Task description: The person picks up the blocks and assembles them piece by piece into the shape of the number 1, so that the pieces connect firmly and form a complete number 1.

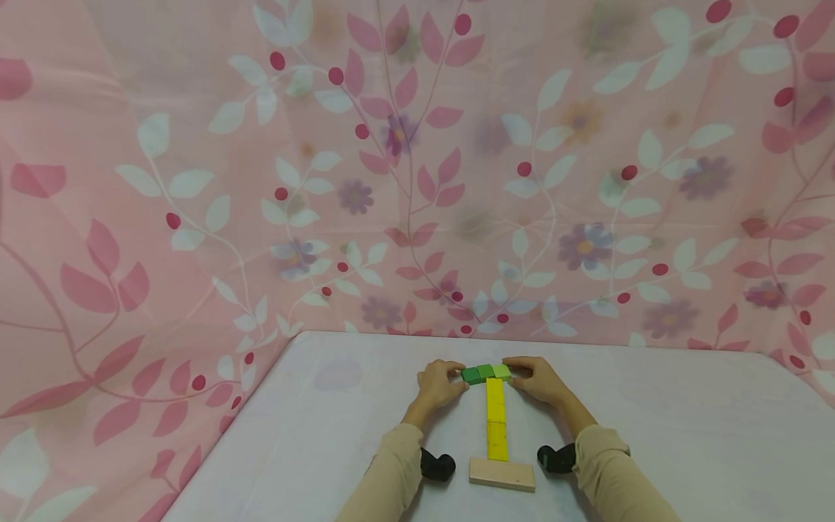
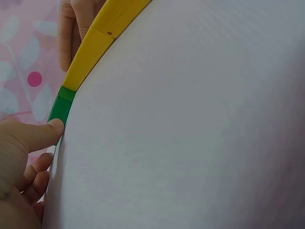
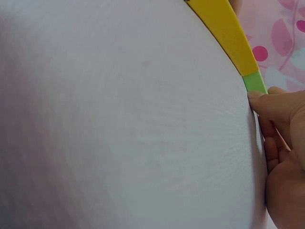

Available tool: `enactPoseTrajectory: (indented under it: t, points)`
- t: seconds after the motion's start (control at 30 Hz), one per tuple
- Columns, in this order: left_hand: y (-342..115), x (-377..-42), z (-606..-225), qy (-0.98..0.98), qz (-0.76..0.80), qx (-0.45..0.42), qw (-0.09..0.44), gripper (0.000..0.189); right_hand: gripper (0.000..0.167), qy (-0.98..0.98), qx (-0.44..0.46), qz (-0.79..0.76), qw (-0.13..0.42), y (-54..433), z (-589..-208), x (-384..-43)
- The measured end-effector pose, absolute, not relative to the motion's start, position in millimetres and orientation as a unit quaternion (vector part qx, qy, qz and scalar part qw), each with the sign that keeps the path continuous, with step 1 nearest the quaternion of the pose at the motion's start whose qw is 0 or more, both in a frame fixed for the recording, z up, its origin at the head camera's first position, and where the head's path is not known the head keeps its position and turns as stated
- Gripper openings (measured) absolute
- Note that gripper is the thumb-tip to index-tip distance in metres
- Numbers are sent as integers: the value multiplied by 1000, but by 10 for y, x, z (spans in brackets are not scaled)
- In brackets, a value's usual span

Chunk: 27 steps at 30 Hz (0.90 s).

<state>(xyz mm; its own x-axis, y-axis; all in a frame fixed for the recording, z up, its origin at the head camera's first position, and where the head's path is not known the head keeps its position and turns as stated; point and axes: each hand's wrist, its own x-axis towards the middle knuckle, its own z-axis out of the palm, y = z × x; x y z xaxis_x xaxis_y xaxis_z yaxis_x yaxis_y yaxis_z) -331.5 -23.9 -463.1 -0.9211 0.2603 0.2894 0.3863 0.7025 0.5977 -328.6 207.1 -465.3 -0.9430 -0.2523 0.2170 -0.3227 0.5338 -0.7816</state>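
Observation:
Three green blocks form a short row, and each hand grips one end of it. My left hand (image 1: 438, 384) pinches the dark green block (image 1: 471, 376), its thumb lying on the block's near side in the left wrist view. On the other end, my right hand (image 1: 540, 378) has thumb and fingers about the light green block (image 1: 501, 372). A mid-green block (image 1: 485, 373) sits between these two. Below the row, two yellow blocks (image 1: 496, 400) lie end to end, their top end right at the green blocks. Fingers partly hide the outer ends of the row.
A plain wooden block (image 1: 501, 475) lies crosswise at the near end of the yellow blocks. Black wrist-worn devices (image 1: 438, 465) show at both sleeves. The white-covered table (image 1: 313, 435) ends at a pink floral curtain (image 1: 417, 217) behind.

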Motion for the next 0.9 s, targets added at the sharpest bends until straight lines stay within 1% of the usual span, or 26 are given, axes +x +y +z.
enactPoseTrajectory:
  t: [0.73, 0.9]
  points:
    - [-256, -3299, -4633, -911, -355, -188, 92, 40, 39, -877, 169, 448, 44, 2082, -4674, -3315]
    - [-312, -3288, -4633, -898, -383, -200, 79, 47, 42, -875, 162, 455, 41, 2081, -4674, -3297]
